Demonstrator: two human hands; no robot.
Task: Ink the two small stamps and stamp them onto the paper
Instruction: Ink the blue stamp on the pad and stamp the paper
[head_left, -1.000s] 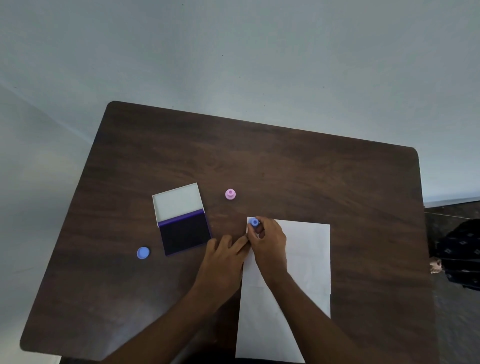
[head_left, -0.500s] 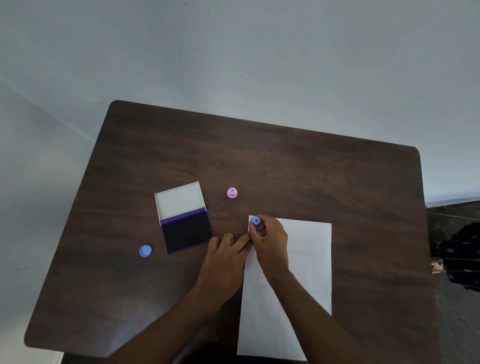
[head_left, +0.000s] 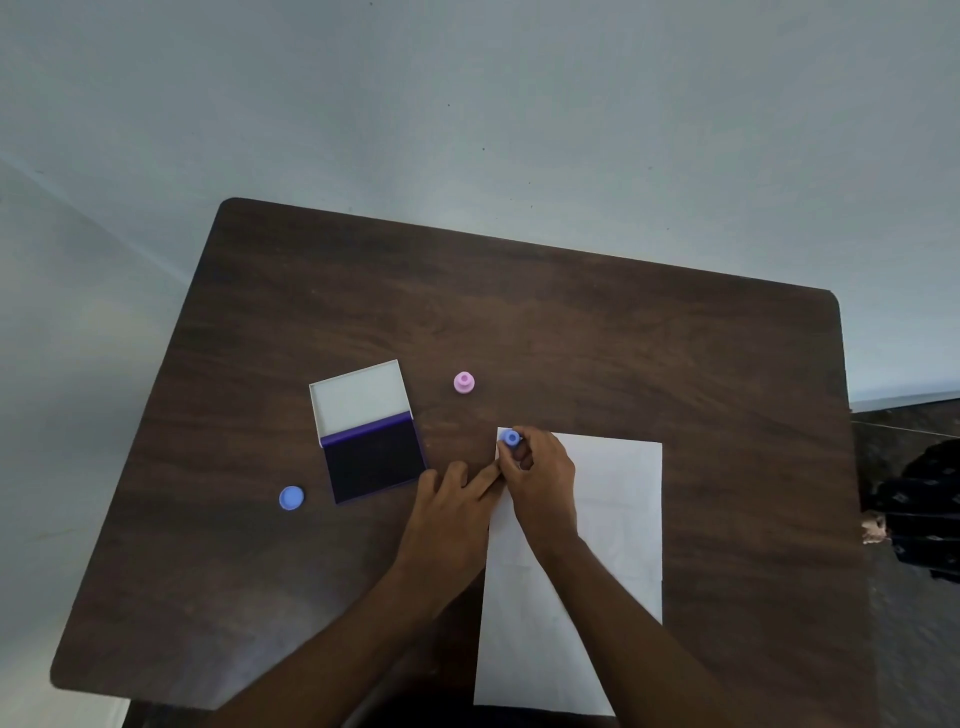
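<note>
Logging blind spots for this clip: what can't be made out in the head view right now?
- Stamp face and any print under the blue stamp: hidden by the stamp and the right hand.
- Paper: near end cut off by the bottom edge; marks too faint to tell.
- Left hand: whether it touches the paper's edge is unclear.
- Pink stamp: too small to read its design.

Single head view, looking steeply down over table (head_left: 519, 322).
</note>
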